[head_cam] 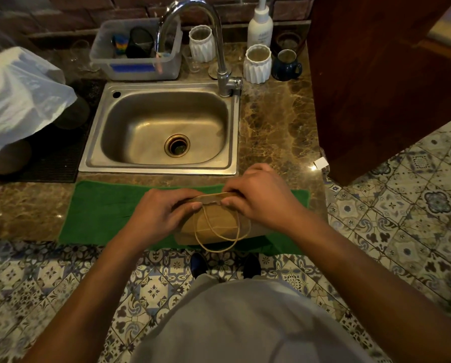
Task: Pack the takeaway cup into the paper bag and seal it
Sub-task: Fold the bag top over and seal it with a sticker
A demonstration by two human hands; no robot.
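A brown paper bag (213, 226) stands on a green towel (106, 205) at the counter's front edge. Its top is folded flat, and its twine handles (219, 239) hang down the near face. My left hand (161, 213) grips the left end of the folded top, thumb on the near side. My right hand (258, 197) pinches the right end of the same fold. The takeaway cup is not visible; I cannot tell from here whether it is inside the bag.
A steel sink (161, 163) with a tall tap (219, 43) lies just beyond the towel. Behind it are a plastic tub (138, 66), two white ribbed cups (257, 64), a blue mug (286, 65) and a pump bottle (259, 24). A white plastic bag (17, 100) sits at left, a wooden cabinet (376, 87) at right.
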